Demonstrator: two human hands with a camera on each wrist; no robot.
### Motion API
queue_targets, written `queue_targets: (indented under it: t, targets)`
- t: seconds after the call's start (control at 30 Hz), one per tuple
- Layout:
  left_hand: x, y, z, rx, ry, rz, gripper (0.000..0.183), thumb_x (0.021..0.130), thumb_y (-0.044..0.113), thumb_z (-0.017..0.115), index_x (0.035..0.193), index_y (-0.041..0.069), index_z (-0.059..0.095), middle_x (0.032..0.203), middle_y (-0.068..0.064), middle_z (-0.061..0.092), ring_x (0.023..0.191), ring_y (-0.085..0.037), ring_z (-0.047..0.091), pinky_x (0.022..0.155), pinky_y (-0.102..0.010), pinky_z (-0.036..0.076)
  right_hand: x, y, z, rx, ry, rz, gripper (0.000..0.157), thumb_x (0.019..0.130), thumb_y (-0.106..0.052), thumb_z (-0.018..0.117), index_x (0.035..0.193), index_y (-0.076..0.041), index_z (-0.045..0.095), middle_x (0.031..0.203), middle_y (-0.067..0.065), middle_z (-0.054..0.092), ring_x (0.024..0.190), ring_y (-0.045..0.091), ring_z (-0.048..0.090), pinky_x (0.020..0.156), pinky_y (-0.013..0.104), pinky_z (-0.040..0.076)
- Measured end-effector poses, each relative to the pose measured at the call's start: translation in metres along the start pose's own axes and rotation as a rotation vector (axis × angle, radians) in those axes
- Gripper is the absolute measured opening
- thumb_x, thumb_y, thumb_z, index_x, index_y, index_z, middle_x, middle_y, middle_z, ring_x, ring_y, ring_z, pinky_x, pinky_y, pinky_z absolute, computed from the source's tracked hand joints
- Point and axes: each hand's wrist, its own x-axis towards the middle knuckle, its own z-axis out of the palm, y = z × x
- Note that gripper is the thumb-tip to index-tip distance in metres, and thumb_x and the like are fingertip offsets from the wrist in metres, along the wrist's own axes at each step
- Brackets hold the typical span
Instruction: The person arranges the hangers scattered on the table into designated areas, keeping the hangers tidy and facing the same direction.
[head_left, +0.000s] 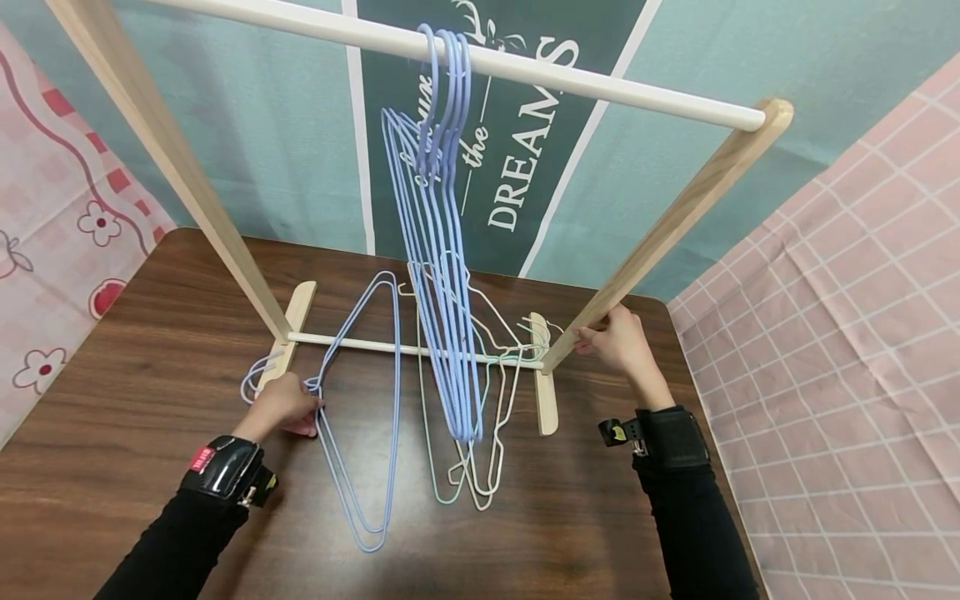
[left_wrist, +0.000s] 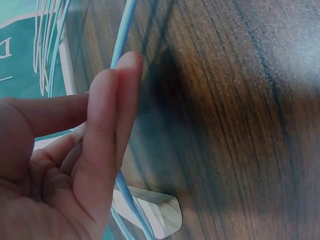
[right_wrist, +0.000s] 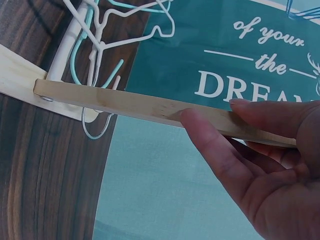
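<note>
My left hand (head_left: pixel 281 406) pinches a pair of light-blue clothes hangers (head_left: pixel 398 358) just below their hooks. They stand sideways at the rack's left foot, hooks pointing left. In the left wrist view, blue wire (left_wrist: pixel 124 32) runs behind the fingers (left_wrist: pixel 102 125). On the other side, my right hand (head_left: pixel 618 342) grips the rack's right wooden post (head_left: pixel 675 215) low down. The right wrist view has thumb and fingers on both sides of that post (right_wrist: pixel 135 102). Several blue hangers (head_left: pixel 457 333) hang bunched from the white top rail (head_left: pixel 330 25).
White and pale-green hangers (head_left: pixel 495 458) lie behind and below the hanging bunch, around the lower white bar (head_left: pixel 352 343). The rack's left post (head_left: pixel 187 183) rises beside my left hand. Printed cloths (head_left: pixel 300 150) surround the brown wooden table (head_left: pixel 570 517).
</note>
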Motion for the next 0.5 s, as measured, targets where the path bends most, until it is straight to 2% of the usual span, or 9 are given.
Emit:
queue_targets:
  t: [0.23,0.4,0.5]
  targets:
    - [-0.0027,-0.0001,-0.0019,-0.069,-0.013,0.014,0.024,0.085,0.005,0.056,0.062,-0.001,0.056,0.051,-0.005,0.061,0.043,-0.011,0.06,0.048,-0.022,0.052,0.0001,-0.0001,0.0005,-0.003,0.001,-0.005,0.03,0.088,0.0,0.058,0.111,0.014,0.044,0.096,0.034,0.059,0.075,0.035,0.066,0.06,0.025,0.056]
    - [-0.0047,0.0003,-0.0055,-0.009,0.037,0.051,0.025,0.083,0.007,0.059,0.058,0.003,0.055,0.048,-0.002,0.059,0.042,-0.011,0.058,0.05,-0.023,0.051,-0.0002,-0.0009,0.0003,-0.011,-0.002,-0.006,0.03,0.088,0.0,0.058,0.111,0.014,0.045,0.095,0.034,0.059,0.076,0.035,0.066,0.06,0.025,0.056]
    - [-0.0053,0.0029,-0.0073,-0.108,0.011,0.028,0.021,0.083,0.004,0.058,0.062,-0.001,0.055,0.047,-0.004,0.058,0.042,-0.012,0.059,0.048,-0.024,0.053,-0.0004,-0.0012,0.0004,-0.011,-0.002,-0.005,0.031,0.088,0.001,0.057,0.112,0.015,0.044,0.096,0.035,0.058,0.078,0.037,0.065,0.06,0.025,0.056]
